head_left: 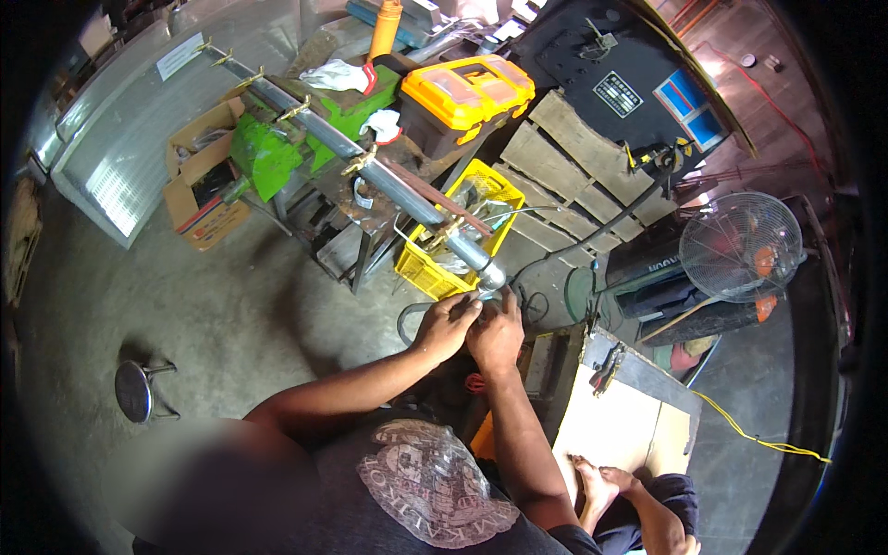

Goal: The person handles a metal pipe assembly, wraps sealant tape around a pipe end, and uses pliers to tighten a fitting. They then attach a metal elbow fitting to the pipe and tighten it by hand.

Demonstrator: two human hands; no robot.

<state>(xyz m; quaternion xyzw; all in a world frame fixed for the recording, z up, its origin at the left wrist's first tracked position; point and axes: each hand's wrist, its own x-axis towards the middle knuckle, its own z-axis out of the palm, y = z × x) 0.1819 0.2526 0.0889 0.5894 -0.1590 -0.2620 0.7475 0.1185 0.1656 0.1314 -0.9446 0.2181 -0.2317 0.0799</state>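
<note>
A long grey metal pipe (398, 190) slants from the upper left to the middle, with several brass-coloured fittings along it. At its near end is a bent silver elbow (492, 277). My left hand (448, 326) is closed at the underside of this end, thumb toward the elbow. Beside it, my right hand (498, 331) is closed too, its fingers against the elbow's right side. The fingers partly hide a small bluish part between them. Just beyond the hands stands a yellow plastic crate (421, 277) with loose things in it.
An orange and black toolbox (467, 97) and white gloves (338, 77) lie beyond the pipe. Pliers (606, 370) rest on a cardboard-topped bench (601, 421) to the right, near another person's bare feet (599, 488). A fan (740, 248) stands farther right, a round stool (135, 391) at left.
</note>
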